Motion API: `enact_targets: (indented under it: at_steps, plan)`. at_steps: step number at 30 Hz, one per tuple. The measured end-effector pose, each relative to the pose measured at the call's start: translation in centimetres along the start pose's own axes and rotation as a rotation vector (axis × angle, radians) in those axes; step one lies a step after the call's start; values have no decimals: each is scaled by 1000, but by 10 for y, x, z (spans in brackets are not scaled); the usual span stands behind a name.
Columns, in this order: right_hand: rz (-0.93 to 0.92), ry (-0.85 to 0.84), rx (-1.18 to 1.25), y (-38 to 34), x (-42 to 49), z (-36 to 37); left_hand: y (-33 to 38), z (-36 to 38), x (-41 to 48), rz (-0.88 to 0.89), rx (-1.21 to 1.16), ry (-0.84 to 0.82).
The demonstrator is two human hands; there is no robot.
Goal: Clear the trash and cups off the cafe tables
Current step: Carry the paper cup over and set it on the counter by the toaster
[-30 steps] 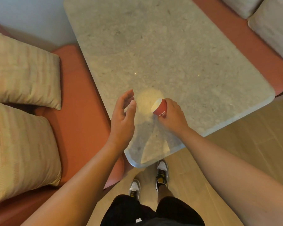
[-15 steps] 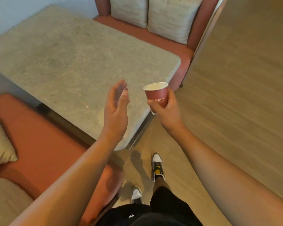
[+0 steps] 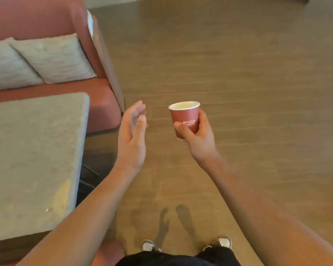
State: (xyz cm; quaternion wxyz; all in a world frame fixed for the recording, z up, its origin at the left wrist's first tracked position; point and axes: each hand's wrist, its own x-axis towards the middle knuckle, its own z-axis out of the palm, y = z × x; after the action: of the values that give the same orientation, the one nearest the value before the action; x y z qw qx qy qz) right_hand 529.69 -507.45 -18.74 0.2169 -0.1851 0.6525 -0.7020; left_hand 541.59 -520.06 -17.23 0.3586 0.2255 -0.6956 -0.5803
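Note:
A small red paper cup [image 3: 185,117] with white lettering and a white rim is held upright in my right hand [image 3: 199,137], thumb across its front and fingers curled round its far side. The cup is in the air above the wooden floor, to the right of the table. My left hand [image 3: 132,134] hovers beside it, a short gap to the left, fingers straight and relaxed, holding nothing. The grey stone cafe table [image 3: 33,160] lies at the left with nothing on the part I can see.
A red bench seat [image 3: 102,104] with two pale cushions [image 3: 54,58] stands behind the table at the upper left. Wooden floor [image 3: 248,83] spreads ahead and to the right. My shoes show at the bottom edge.
My right hand has lifted the cup off the table and carried it out over the floor. I have turned to the right, so the table has slid to the left of view.

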Motion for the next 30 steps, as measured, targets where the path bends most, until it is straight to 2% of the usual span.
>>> enact_targets:
  at_steps: [6, 14, 25, 30]
  plan:
    - [-43, 326, 33, -31, -32, -192, 28, 192, -21, 12, -121, -311]
    - [-99, 748, 10, -57, -128, -421, 73, 434, -117, -8, -285, -700]
    - [-131, 1287, -27, -64, -289, -620, 129, 662, -281, -32, -390, -1268]
    - [-135, 1480, -36, -61, -333, -693, 147, 748, -341, -34, -426, -1467]
